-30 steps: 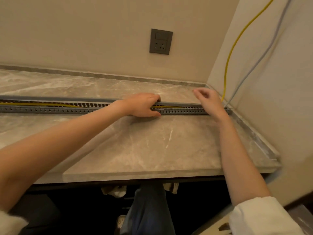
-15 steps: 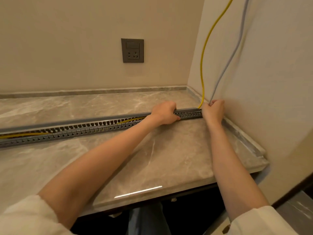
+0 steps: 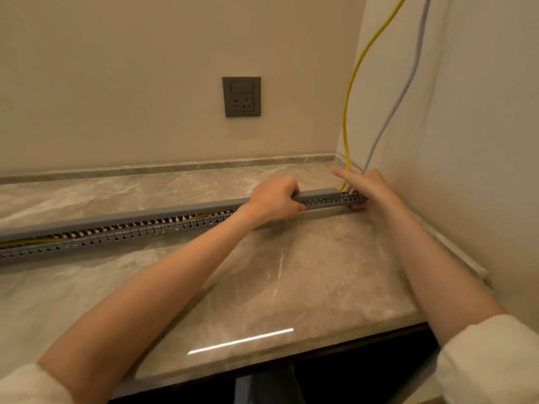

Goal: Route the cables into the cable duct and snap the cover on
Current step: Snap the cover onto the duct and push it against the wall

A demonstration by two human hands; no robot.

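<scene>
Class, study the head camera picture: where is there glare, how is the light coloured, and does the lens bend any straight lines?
Head view: a bright streak of glare lies on the countertop near its front edge; warm, dim, yellowish light tints the walls; the cable duct bows slightly from wide-angle distortion; forearm shadows fall soft on the marble.

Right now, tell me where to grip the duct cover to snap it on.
Grip the cover from above at its lifted middle, left of the left hand. It already sits on the duct at the right end, by the right hand, but probably still gapes leftward.
</scene>
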